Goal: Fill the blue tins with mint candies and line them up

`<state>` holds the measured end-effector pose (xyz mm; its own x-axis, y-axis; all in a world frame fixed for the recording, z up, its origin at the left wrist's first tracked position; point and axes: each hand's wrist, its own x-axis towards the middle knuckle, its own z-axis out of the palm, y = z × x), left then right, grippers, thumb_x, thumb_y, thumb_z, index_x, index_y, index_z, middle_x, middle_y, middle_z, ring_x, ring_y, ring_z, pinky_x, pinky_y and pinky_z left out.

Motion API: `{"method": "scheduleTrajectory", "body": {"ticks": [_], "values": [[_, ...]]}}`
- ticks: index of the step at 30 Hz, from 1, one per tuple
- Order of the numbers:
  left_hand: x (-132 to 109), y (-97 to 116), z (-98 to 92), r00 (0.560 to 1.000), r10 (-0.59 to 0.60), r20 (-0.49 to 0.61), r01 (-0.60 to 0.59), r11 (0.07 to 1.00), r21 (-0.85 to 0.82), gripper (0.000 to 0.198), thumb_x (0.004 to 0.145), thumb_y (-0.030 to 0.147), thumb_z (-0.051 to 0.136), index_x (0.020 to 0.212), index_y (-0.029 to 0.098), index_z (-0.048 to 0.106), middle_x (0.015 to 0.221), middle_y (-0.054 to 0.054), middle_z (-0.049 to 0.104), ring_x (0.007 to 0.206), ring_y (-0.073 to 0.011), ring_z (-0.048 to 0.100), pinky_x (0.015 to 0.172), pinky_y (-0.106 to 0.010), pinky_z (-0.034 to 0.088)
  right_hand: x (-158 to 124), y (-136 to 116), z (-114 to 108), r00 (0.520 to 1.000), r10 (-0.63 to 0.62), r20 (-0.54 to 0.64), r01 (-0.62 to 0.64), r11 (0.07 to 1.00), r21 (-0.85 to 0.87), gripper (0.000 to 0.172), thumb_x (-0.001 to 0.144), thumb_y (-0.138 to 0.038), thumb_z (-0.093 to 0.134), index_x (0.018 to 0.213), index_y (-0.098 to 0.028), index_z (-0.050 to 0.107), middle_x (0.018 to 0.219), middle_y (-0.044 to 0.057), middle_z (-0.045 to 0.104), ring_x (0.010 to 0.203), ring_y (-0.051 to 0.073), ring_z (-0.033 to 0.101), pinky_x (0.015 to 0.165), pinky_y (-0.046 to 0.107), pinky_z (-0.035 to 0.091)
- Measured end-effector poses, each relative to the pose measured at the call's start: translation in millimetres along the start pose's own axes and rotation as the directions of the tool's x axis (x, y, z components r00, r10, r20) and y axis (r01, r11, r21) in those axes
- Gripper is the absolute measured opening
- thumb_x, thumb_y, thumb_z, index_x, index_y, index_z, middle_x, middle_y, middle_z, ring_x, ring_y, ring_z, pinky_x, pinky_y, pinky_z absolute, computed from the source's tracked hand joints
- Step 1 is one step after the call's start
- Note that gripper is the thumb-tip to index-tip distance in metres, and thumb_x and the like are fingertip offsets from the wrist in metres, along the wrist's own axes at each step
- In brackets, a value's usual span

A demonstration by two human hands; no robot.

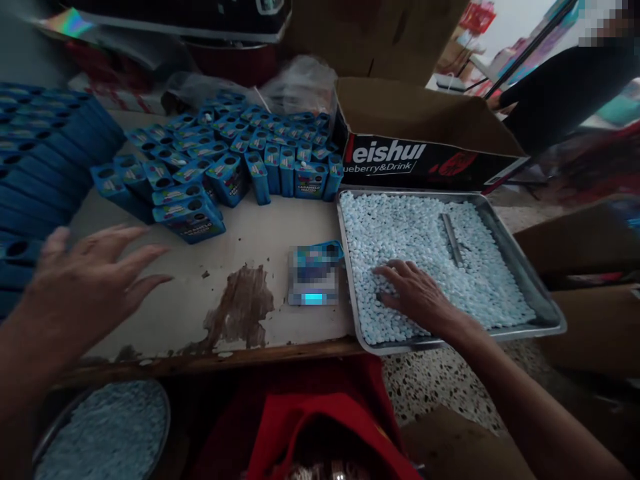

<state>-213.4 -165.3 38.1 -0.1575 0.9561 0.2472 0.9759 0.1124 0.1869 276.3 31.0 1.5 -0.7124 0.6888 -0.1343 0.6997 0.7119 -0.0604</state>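
Note:
My left hand [97, 277] hovers above the table's left part with its fingers spread, holding nothing. It is nearest to the blue candy boxes [190, 217], several of which stand loosely in a group with round holes in their tops. My right hand [417, 297] rests on small pale-blue candies [400, 227] that fill a metal tray [553, 317]. Its thumb and fingers are apart, fingertips touching the candies. Between my hands, a small digital scale [314, 297] with a lit display bears a blue box [320, 255] lying on it.
More blue boxes [45, 150] stand in rows at far left. A metal strip [452, 240] lies on the candies. An open carton [425, 160] is behind the tray. Below the table's edge is a round basin [165, 413] of candies. A person's dark sleeve [565, 87] shows at right.

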Motion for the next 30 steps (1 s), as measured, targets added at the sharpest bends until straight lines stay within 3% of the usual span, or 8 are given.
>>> {"method": "scheduleTrajectory", "body": {"ticks": [5, 8, 11, 13, 16, 24, 27, 30], "values": [[20, 36, 9.2, 0.988, 0.148, 0.041, -0.153, 0.971, 0.183, 0.025, 0.106, 0.031, 0.054, 0.129, 0.032, 0.065, 0.163, 0.0, 0.053, 0.151, -0.0279, 0.05, 0.133, -0.063, 0.017, 24, 11, -10, 0.995, 0.003, 0.101, -0.034, 0.951, 0.307, 0.015, 0.093, -0.025, 0.068, 0.108, -0.024, 0.07, 0.098, 0.005, 0.073, 0.077, 0.02, 0.065, 0.068, 0.031, 0.044], [23, 56, 9.6, 0.97, 0.233, 0.064, -0.241, 0.953, 0.185, 0.027, 0.103, 0.024, 0.058, 0.127, 0.029, 0.067, 0.157, -0.006, 0.059, 0.145, -0.03, 0.056, 0.132, -0.066, 0.019, 30, 30, -23, 0.993, 0.083, 0.086, -0.115, 0.849, 0.515, 0.017, 0.093, -0.036, 0.07, 0.104, -0.025, 0.075, 0.084, 0.002, 0.071, 0.068, 0.017, 0.06, 0.063, 0.03, 0.041], [22, 73, 12.8, 0.952, 0.254, 0.168, -0.28, 0.948, 0.152, 0.03, 0.103, 0.023, 0.053, 0.127, 0.026, 0.07, 0.151, -0.013, 0.063, 0.138, -0.0357, 0.062, 0.128, -0.071, 0.024, 30, 40, -32, 0.988, 0.121, 0.097, -0.155, 0.785, 0.6, 0.02, 0.089, -0.041, 0.074, 0.101, -0.025, 0.077, 0.072, -0.001, 0.066, 0.061, 0.015, 0.053, 0.058, 0.03, 0.036], [22, 84, 18.7, 0.95, 0.233, 0.207, -0.259, 0.959, 0.112, 0.032, 0.103, 0.023, 0.051, 0.129, 0.026, 0.07, 0.147, -0.014, 0.066, 0.134, -0.0364, 0.064, 0.127, -0.07, 0.027, 31, 38, -36, 0.985, 0.152, 0.083, -0.172, 0.795, 0.582, 0.019, 0.089, -0.042, 0.072, 0.098, -0.026, 0.077, 0.068, -0.001, 0.063, 0.058, 0.015, 0.051, 0.056, 0.03, 0.035], [22, 96, 31.2, 0.969, 0.201, 0.147, -0.204, 0.979, 0.005, 0.036, 0.1, 0.024, 0.057, 0.134, 0.03, 0.068, 0.141, -0.01, 0.07, 0.13, -0.0344, 0.066, 0.128, -0.065, 0.03, 36, 29, -38, 0.983, 0.175, 0.046, -0.173, 0.833, 0.525, 0.018, 0.09, -0.04, 0.068, 0.093, -0.024, 0.075, 0.069, 0.001, 0.064, 0.059, 0.016, 0.051, 0.057, 0.03, 0.035], [21, 103, 47.9, 0.984, 0.143, 0.11, -0.117, 0.969, -0.216, 0.038, 0.098, 0.027, 0.063, 0.136, 0.028, 0.066, 0.135, -0.008, 0.074, 0.127, -0.0326, 0.068, 0.121, -0.056, 0.043, 45, 22, -33, 0.969, 0.19, 0.157, -0.246, 0.781, 0.574, 0.022, 0.088, -0.041, 0.07, 0.097, -0.023, 0.077, 0.07, 0.0, 0.067, 0.06, 0.015, 0.055, 0.056, 0.029, 0.036], [25, 120, 57.7, 0.996, 0.028, 0.086, 0.007, 0.924, -0.382, 0.05, 0.091, 0.035, 0.077, 0.138, 0.025, 0.064, 0.135, -0.01, 0.073, 0.127, -0.0317, 0.067, 0.114, -0.049, 0.051, 46, 20, -35, 0.978, 0.162, 0.133, -0.209, 0.784, 0.584, 0.018, 0.087, -0.04, 0.074, 0.092, -0.023, 0.078, 0.077, 0.001, 0.073, 0.068, 0.018, 0.062, 0.063, 0.031, 0.042], [35, 150, 72.9, 0.982, -0.114, 0.149, 0.172, 0.865, -0.472, 0.055, 0.085, 0.044, 0.085, 0.132, 0.024, 0.066, 0.129, -0.01, 0.073, 0.119, -0.0312, 0.07, 0.1, -0.044, 0.059, 47, 14, -39, 0.987, 0.136, 0.082, -0.158, 0.802, 0.577, 0.015, 0.087, -0.039, 0.077, 0.093, -0.026, 0.081, 0.095, 0.003, 0.08, 0.084, 0.022, 0.07, 0.078, 0.037, 0.049]]}}
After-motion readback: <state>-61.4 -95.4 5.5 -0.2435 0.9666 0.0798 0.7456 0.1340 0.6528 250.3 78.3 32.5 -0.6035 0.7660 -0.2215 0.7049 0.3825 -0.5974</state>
